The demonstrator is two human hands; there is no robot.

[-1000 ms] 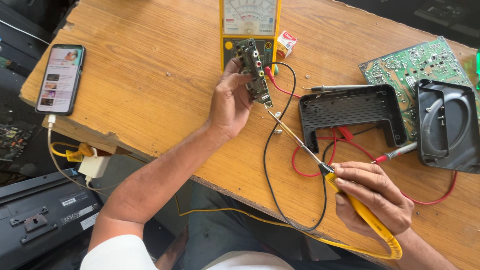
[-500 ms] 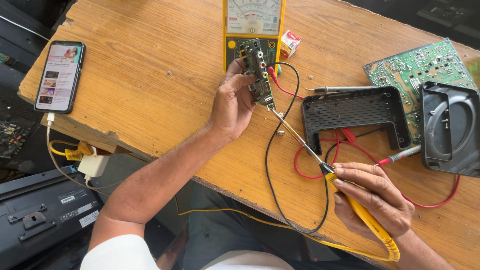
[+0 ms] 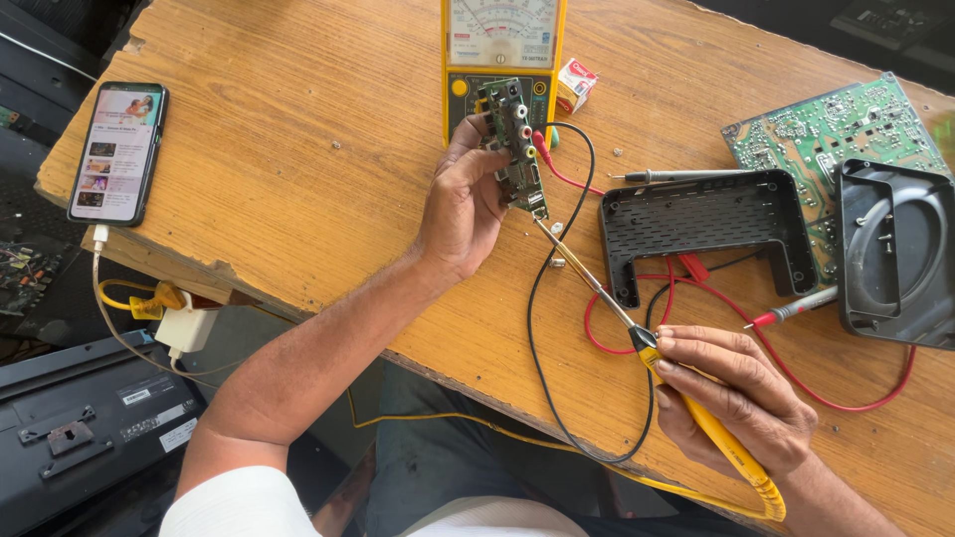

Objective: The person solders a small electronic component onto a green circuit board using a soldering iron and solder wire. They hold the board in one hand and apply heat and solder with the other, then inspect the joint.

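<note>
left hand (image 3: 463, 204): closed on the small green circuit board (image 3: 517, 147), held on edge above the table, upper centre of frame, partly over the yellow meter (image 3: 502, 50)
right hand (image 3: 731, 398): wrapped around the yellow handle of the soldering iron (image 3: 652, 353), lower right of frame
key relation: iron tip lies up and to the left of the right hand, at the board's lower end; touching or just short, can't tell
iron axis: long diagonal, lower right to upper left
board axis: near vertical in frame, tilted slightly, connector side facing right
nearer hand: left is already on the board; right reaches it only through the iron
small box (image 3: 575, 85): white and red carton, just right of the meter, top centre
phone (image 3: 117, 151): upper left, screen lit, cable off its lower end
black plastic cover (image 3: 706, 224): right of centre, open side up
large green board (image 3: 836, 124): upper right, partly under a black round housing (image 3: 895, 254)
probes: red lead (image 3: 796, 308) and black lead (image 3: 676, 177) lying loose on the wooden table (image 3: 298, 149)
</note>
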